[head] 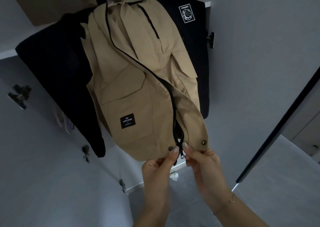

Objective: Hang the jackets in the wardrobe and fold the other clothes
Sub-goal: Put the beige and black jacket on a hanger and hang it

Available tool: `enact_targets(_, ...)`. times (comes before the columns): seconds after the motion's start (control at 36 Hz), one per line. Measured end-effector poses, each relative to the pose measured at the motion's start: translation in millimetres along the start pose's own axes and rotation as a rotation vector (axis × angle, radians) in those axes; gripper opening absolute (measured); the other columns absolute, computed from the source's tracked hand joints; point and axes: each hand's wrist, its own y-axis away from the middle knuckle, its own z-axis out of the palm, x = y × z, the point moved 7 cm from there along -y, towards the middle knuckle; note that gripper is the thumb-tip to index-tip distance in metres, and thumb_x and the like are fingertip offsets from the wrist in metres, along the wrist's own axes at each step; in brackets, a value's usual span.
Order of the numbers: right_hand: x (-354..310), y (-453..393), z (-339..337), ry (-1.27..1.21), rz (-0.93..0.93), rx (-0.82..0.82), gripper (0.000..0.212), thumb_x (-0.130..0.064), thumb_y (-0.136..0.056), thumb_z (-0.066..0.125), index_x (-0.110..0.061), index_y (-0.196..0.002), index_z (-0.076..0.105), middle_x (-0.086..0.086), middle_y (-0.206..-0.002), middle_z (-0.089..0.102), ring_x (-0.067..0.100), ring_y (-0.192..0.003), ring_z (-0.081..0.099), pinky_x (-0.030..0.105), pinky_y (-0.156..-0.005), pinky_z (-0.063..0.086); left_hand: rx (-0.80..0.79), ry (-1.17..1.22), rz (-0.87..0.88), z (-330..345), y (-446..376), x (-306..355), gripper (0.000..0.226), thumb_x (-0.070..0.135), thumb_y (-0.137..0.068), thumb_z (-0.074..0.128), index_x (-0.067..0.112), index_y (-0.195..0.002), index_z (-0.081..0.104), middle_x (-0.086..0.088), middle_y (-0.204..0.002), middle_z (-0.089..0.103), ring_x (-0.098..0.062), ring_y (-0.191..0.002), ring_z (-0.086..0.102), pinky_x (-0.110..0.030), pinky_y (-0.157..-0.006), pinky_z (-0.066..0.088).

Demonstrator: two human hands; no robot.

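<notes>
- Head view looks down on both hands meeting at the bottom hem of a tan jacket (138, 74).
- Left hand (160, 167) has its thumb and fingers curled onto the hem, pinching the fabric just left of the zipper's (179, 148) lower end.
- Right hand (204, 162) pinches the hem on the other side of the zipper, its fingertips (186, 147) touching the zipper end; a thin bracelet (231, 200) circles that wrist.
- Two metal snap buttons sit on the hem, one (170, 148) left of the zipper and one (204, 142) right of it.
- Tan jacket hangs in the wardrobe, its hem pulled toward the camera, its black zipper closed along most of its length and parted at the bottom.
- A black label (127, 121) with white lettering is sewn on its left chest pocket.
- A dark jacket (57, 67) hangs just left of the tan jacket, touching it.
- Another dark jacket (194, 57) with a white square patch (187, 14) hangs just right of it.
- Grey wardrobe doors (43, 157) stand open on both sides of the tan jacket, with hinges (210, 40) showing.
</notes>
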Motion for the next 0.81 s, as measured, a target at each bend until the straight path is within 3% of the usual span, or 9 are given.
enact_targets(0.08, 9.1, -1.8, -5.0, -0.015, 0.066, 0.027, 0.018, -0.017, -0.059, 0.079, -0.018, -0.053, 0.062, -0.002, -0.049, 0.043, 0.008, -0.046, 0.04, 0.017, -0.046, 0.041, 0.041, -0.07, 0.004, -6.4, -1.4, -5.9, 0.023, 0.034, -0.063, 0.077, 0.014, -0.056, 0.07, 0.01, -0.051, 0.056, 0.0, -0.049, 0.049, -0.01, -0.049, 0.04)
enact_targets(0.19, 21.8, -5.1, -11.3, -0.009, 0.119, 0.047, 0.019, -0.017, -0.059, 0.081, -0.013, -0.069, 0.065, -0.002, -0.057, 0.045, 0.005, -0.046, 0.038, 0.014, -0.047, 0.039, 0.079, -0.151, 0.001, -15.4, -4.6, -17.8, 0.042, 0.027, -0.077, 0.075, -0.013, -0.072, 0.064, -0.007, -0.064, 0.053, -0.013, -0.063, 0.047, -0.015, -0.054, 0.037)
enact_targets(0.28, 26.8, -9.2, -14.4, 0.025, 0.147, 0.042, 0.02, -0.018, -0.06, 0.081, -0.013, -0.07, 0.065, -0.001, -0.06, 0.045, 0.005, -0.048, 0.038, 0.014, -0.049, 0.039, 0.041, -0.175, -0.007, -13.4, -4.5, -22.8, 0.029, 0.026, -0.077, 0.074, -0.003, -0.076, 0.072, -0.009, -0.073, 0.066, -0.015, -0.069, 0.059, -0.013, -0.061, 0.044)
enact_targets(0.33, 27.7, -12.3, -15.1, 0.07, 0.15, 0.021, 0.017, -0.021, -0.06, 0.081, -0.015, -0.068, 0.067, -0.002, -0.059, 0.048, 0.006, -0.049, 0.039, 0.015, -0.049, 0.039, 0.01, -0.19, -0.008, -12.4, -4.0, -21.0, 0.027, 0.031, -0.073, 0.072, 0.005, -0.079, 0.076, -0.001, -0.073, 0.073, -0.007, -0.068, 0.067, -0.008, -0.061, 0.046)
enact_targets(0.47, 27.5, -16.0, -18.7, 0.235, 0.186, -0.011, 0.019, -0.03, -0.065, 0.079, -0.013, -0.072, 0.074, 0.001, -0.064, 0.059, 0.009, -0.051, 0.049, 0.021, -0.05, 0.043, -0.008, -0.262, 0.018, -15.9, -9.5, -16.5, 0.019, 0.022, -0.086, 0.067, 0.011, -0.072, 0.075, 0.012, -0.048, 0.061, 0.005, -0.05, 0.057, -0.005, -0.053, 0.04)
enact_targets(0.56, 32.2, -11.5, -16.0, 0.24, 0.241, -0.089, 0.02, -0.033, -0.069, 0.074, -0.014, -0.075, 0.078, 0.006, -0.077, 0.07, 0.01, -0.055, 0.055, 0.024, -0.05, 0.046, -0.021, -0.301, 0.04, -17.3, -11.3, -14.9, 0.021, 0.02, -0.087, 0.067, 0.007, -0.073, 0.076, 0.008, -0.054, 0.066, 0.004, -0.053, 0.06, -0.005, -0.053, 0.04)
enact_targets(0.64, 31.2, -9.4, -18.4, 0.242, 0.205, -0.084, 0.023, -0.033, -0.067, 0.074, -0.011, -0.074, 0.075, 0.011, -0.075, 0.064, 0.012, -0.056, 0.055, 0.024, -0.052, 0.046, 0.001, -0.371, 0.077, -20.3, -14.1, -12.8, 0.021, 0.021, -0.085, 0.071, 0.003, -0.073, 0.075, 0.002, -0.064, 0.072, -0.001, -0.061, 0.065, -0.006, -0.057, 0.043)
enact_targets(0.81, 26.9, -8.1, -18.8, 0.24, 0.03, 0.0, 0.015, -0.02, -0.08, 0.07, -0.017, -0.065, 0.073, 0.004, -0.064, 0.064, 0.009, -0.051, 0.052, 0.02, -0.054, 0.045, 0.052, -0.606, 0.233, -14.6, -6.0, -5.6, 0.035, 0.02, -0.084, 0.072, -0.007, -0.063, 0.068, -0.002, -0.047, 0.06, 0.002, -0.047, 0.056, -0.007, -0.051, 0.038)
